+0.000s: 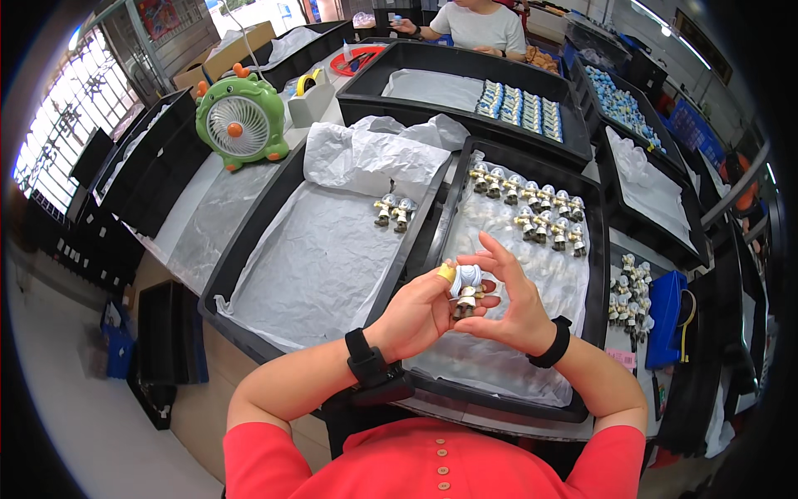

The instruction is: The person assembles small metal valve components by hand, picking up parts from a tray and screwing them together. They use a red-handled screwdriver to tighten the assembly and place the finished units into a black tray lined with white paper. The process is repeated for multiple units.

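A small figurine (467,291) with a pale blue-white head, white-and-gold body and dark feet is held between my hands above the right-hand tray. My left hand (420,312) grips it from the left, its thumb by the head; a yellow covering (446,272) shows at that thumb's tip. My right hand (519,308) curves round the other side, one fingertip at the head and the thumb near the feet, with another finger raised. Which fingers bear on its back is hidden. Similar figurines (544,226) stand in rows in the right-hand tray (597,291).
A paper-lined black tray (249,241) at left holds two figurines (395,212). More figurines (629,299) are heaped at right beside a blue bin (665,320). A green fan (241,122) stands far left. Across the table, a person (478,29) sits behind another tray (374,79).
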A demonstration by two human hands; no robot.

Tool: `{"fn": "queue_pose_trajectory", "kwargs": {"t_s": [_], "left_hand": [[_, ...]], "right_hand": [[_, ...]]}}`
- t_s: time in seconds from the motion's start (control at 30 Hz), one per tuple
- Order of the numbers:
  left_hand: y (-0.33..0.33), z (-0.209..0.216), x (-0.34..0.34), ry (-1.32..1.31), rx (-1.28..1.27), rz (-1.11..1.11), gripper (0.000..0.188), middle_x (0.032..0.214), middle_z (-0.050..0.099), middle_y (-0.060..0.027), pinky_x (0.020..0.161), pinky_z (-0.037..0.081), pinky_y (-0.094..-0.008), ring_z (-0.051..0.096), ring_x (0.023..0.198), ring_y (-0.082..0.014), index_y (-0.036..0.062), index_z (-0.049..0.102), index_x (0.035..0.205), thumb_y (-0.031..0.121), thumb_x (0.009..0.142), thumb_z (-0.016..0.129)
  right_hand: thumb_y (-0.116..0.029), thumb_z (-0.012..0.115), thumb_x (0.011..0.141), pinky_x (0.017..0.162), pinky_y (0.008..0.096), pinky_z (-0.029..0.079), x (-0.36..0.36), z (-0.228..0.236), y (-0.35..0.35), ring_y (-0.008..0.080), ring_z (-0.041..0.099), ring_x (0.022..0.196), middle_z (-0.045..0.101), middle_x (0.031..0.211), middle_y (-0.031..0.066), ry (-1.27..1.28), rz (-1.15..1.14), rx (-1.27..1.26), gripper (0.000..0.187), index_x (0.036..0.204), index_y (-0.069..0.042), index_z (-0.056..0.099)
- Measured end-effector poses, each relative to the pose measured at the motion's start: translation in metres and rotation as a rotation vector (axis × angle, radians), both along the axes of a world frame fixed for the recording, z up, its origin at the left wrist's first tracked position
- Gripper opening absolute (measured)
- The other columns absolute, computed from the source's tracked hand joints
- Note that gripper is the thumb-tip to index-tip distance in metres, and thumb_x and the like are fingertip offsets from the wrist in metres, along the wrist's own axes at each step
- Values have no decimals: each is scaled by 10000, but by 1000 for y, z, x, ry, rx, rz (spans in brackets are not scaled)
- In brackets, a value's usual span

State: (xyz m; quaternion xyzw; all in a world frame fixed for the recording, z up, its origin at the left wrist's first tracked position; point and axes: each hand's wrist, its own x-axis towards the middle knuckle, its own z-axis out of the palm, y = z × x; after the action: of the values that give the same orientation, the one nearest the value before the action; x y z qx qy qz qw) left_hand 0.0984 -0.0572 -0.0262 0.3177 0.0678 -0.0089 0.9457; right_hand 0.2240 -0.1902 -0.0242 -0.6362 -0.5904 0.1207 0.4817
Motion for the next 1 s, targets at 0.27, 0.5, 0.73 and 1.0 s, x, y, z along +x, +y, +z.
{"fn": "queue_pose_trajectory", "kwargs": {"t_s": [0.27,0.5,0.73,1.0], "left_hand": [[-1,-4,0,14,25,45,403,1150,531,-146,871,471,-364,555,1052,-248,32,384,1275,318,1005,293],[-1,-7,0,12,25,52,391,1146,534,-143,864,474,-363,557,1049,-246,37,392,1264,313,1006,294],[-1,-5,0,27,0,56,388,1152,534,-156,841,489,-361,572,1026,-255,30,383,1276,284,1009,260],[1,-3,0,47,-3,60,418,1187,521,-164,838,490,-364,574,1026,-260,7,368,1286,299,1009,254]], "right_hand": [[-217,813,652,896,338,443,3,-2,0,241,539,1070,550,1237,128,101,44,-33,964,1422,-82,248],[-210,812,662,836,299,482,2,-2,1,204,569,1023,525,1265,139,229,77,-64,957,1425,-90,245],[-220,826,628,961,369,401,2,-1,-1,274,507,1152,526,1260,134,103,47,-44,971,1412,-85,269],[-224,840,607,953,366,405,4,0,-1,262,510,1145,525,1253,137,86,30,-16,975,1401,-85,290]]}}
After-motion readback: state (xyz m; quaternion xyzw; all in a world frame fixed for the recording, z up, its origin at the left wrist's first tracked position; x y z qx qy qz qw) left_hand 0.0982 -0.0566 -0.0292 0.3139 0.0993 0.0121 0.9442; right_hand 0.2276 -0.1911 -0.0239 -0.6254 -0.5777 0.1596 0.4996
